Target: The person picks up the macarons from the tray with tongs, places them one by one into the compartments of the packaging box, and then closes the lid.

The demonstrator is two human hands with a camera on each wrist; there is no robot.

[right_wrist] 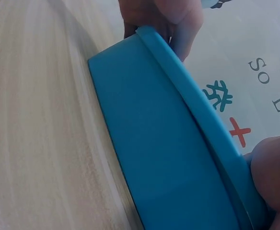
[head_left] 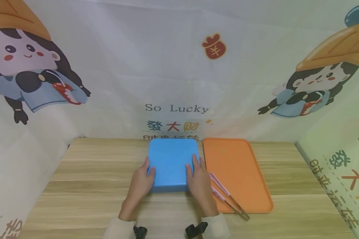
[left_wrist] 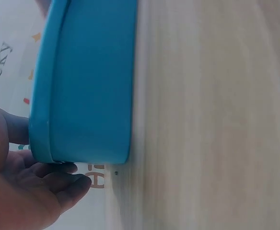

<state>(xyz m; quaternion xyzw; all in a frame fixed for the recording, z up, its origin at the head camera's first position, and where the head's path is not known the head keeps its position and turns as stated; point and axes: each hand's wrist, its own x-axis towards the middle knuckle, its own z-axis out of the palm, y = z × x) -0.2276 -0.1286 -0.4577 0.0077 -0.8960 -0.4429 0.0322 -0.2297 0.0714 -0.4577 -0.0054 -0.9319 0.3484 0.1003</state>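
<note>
A blue lidded box (head_left: pixel 172 162) lies on the wooden table between the two hands in the head view. My left hand (head_left: pixel 141 182) grips its left side, thumb on the lid's edge and fingers down the side. The opposite side is held by my right hand (head_left: pixel 199 182), its thumb also on top. In the left wrist view, the front wall of the box (left_wrist: pixel 92 86) shows a lid rim, with the left hand (left_wrist: pixel 25 191) at one corner. The right wrist view has the right thumb (right_wrist: pixel 276 177) against the lid (right_wrist: pixel 197 100). The box's contents are hidden.
Right of the box lies an orange tray (head_left: pixel 239 179). Metal tongs with pink handles (head_left: pixel 228 196) rest across its left front part, tips past the front rim. A printed cloth (head_left: pixel 122 73) hangs behind and beside the wooden table (head_left: pixel 86 186).
</note>
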